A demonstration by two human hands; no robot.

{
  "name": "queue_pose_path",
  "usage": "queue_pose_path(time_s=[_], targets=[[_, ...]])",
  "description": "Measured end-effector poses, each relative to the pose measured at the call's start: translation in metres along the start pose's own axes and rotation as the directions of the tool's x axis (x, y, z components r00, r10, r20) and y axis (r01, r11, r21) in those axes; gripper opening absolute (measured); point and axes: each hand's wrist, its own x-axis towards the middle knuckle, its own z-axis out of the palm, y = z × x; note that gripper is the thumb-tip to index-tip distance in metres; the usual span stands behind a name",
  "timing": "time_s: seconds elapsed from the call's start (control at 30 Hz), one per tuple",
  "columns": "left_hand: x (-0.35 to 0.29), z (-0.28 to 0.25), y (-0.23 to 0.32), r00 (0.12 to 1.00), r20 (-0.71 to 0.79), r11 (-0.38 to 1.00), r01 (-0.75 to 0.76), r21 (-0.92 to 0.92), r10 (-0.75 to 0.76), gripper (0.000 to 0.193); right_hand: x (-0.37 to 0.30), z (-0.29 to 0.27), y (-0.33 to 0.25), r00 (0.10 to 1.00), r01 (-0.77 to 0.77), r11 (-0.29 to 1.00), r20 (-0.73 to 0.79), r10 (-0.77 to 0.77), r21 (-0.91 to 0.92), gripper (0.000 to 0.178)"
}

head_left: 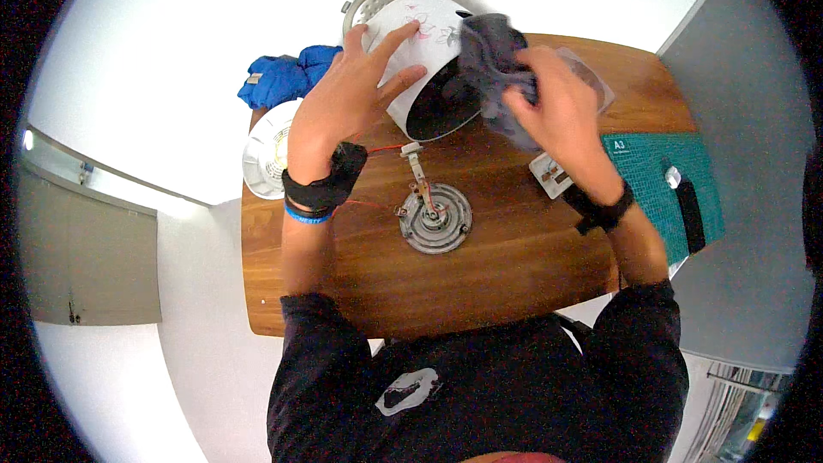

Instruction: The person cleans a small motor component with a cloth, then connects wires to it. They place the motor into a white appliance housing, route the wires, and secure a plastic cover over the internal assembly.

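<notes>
A white cylindrical rice cooker housing [410, 30] with a printed flower pattern lies tilted at the far side of the table, its dark open end facing me. My left hand [356, 90] lies against it, fingers spread over the printed side. A dark grey cloth [490, 56] is bunched in my right hand [557, 103], touching the housing's right edge; the cloth is slightly blurred. In front of the housing sits a round metal heating plate [435, 219] with a bracket standing up from its middle. Red wires run from near this plate toward my left wrist.
A white round plastic part [267, 150] and a blue cloth bundle [287, 77] are at the left. Behind the housing is a perforated round part [377, 7]. A green cutting mat [656, 176] lies right, near a small white part [549, 176] with a slot, on the wooden table [343, 270].
</notes>
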Motion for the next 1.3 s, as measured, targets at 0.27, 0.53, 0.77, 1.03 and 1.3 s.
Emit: queue_pose_path(time_s=[0.27,0.53,0.77,1.03,1.3], targets=[[0.02,0.022,-0.015,0.991,-0.085,0.989,-0.108,-0.105,0.099,0.087,0.006,0.064,0.014,0.99,-0.142,0.99,-0.019,0.142,0.018,0.038],[0.025,0.06,-0.026,0.957,-0.266,0.992,-0.103,0.068,0.117,0.113,0.008,0.08,-0.001,0.95,0.301,0.949,0.115,-0.29,-0.093,0.054],[0.021,0.049,-0.025,0.967,-0.245,0.993,-0.049,0.105,0.074,0.109,0.03,0.091,0.01,0.93,0.337,0.938,0.181,-0.32,-0.077,0.054],[0.027,0.049,-0.017,0.974,-0.228,0.988,0.043,0.148,-0.008,0.11,0.05,0.103,0.021,0.989,-0.024,0.939,0.145,-0.028,0.343,0.05],[0.02,0.035,-0.008,0.992,-0.125,0.994,0.043,0.096,-0.03,0.113,0.062,0.122,0.076,0.804,-0.38,0.923,0.514,0.298,0.06,0.047]])
